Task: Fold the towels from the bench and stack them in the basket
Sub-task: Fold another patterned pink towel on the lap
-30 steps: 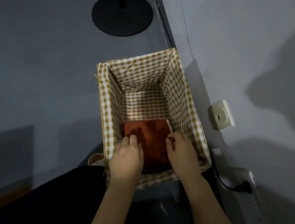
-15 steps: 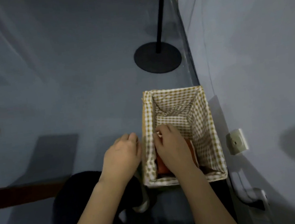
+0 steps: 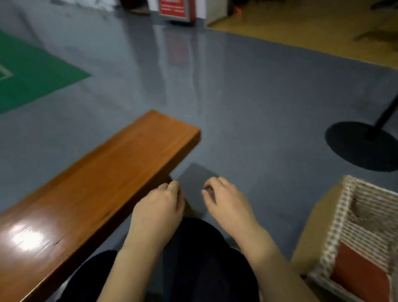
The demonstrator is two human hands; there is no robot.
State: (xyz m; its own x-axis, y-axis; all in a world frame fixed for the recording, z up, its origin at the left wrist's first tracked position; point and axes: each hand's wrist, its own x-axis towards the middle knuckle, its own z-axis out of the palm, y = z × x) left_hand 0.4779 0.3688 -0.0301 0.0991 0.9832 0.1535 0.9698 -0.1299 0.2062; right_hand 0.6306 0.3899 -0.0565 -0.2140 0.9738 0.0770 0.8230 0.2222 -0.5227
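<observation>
While both hang loosely curled: left hand (image 3: 158, 209), right hand (image 3: 227, 202), well apart from towel (image 3: 358, 274) in basket (image 3: 331, 229).

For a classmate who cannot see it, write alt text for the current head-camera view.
Two empty hands, left hand and right hand, hover with loosely curled fingers over dark-clothed knees. A bare wooden bench runs to the left; at lower right, a gingham-lined basket holds a folded red towel.
</observation>
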